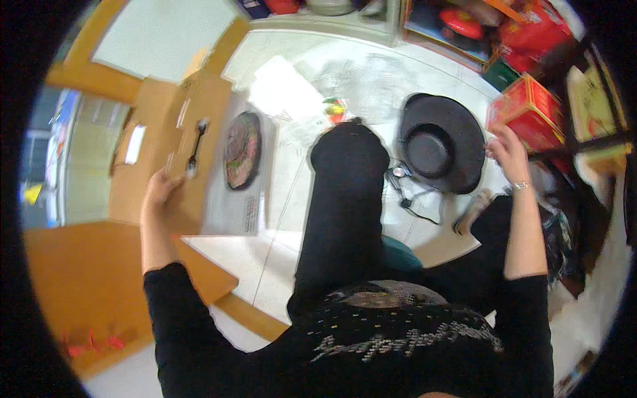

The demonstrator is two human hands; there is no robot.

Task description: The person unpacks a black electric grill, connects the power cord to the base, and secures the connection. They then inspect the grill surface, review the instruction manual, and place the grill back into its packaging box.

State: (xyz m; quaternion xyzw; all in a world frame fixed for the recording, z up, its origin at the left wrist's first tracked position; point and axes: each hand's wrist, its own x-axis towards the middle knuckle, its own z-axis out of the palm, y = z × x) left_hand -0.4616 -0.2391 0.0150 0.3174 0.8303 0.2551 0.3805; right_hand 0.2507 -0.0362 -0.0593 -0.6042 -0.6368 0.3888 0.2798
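On the left, my left hand (166, 186) grips the near part of a brown cardboard box (191, 109), its fingers partly hidden. A black carrying handle (196, 144) crosses the box's upper side, and the side towards me carries a printed picture of a pan of food (243, 149). My right hand (507, 151), fingers bent, is at the right rim of a black pan-like appliance (460, 132) with a round well. Blur hides whether the fingertips hold that rim. A black cord (420, 215) and a small control piece (399, 171) lie beside the appliance.
White sheets (286, 89) and clear plastic wrapping (368, 79) lie on the tiled floor ahead. A red box (527, 114) stands beyond my right hand. An orange wooden surface (89, 283) is at lower left; a shelf with goods (328, 20) runs along the back.
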